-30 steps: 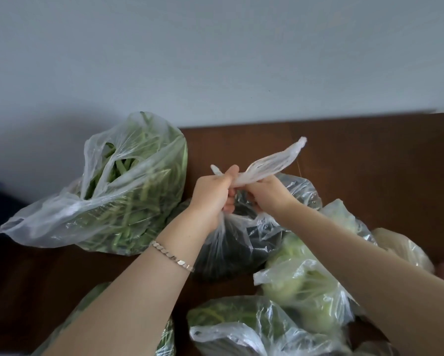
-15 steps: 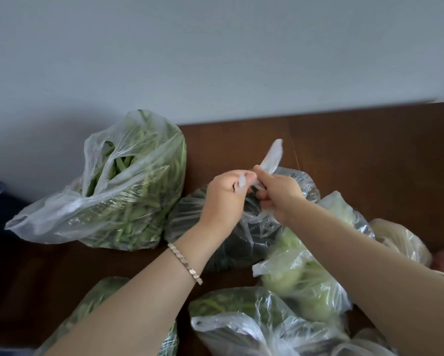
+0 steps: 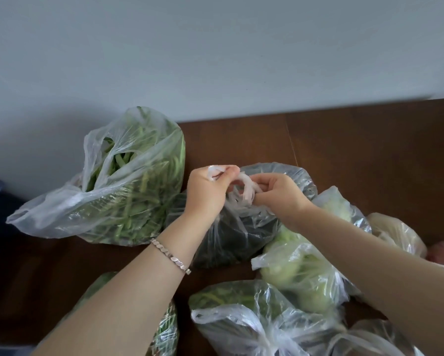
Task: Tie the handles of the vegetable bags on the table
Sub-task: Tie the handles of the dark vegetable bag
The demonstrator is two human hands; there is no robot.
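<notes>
A clear plastic bag of dark leafy greens (image 3: 237, 235) lies in the middle of the brown table (image 3: 357, 150). Its white handles (image 3: 244, 188) are twisted into a loop just above it. My left hand (image 3: 208, 194) pinches one handle end at the top left of the loop. My right hand (image 3: 277, 191) grips the other handle on the loop's right side. Both hands are close together over the bag's mouth.
A big clear bag of green beans (image 3: 118, 183) stands open at the left against the grey wall. A bag of pale green vegetables (image 3: 303, 268) lies to the right, another greens bag (image 3: 254, 317) in front, and more bags at the right and bottom edges.
The handles were held stretched up to the right; now both hands have come down onto the bag and the handles are wound into a loop between them.
</notes>
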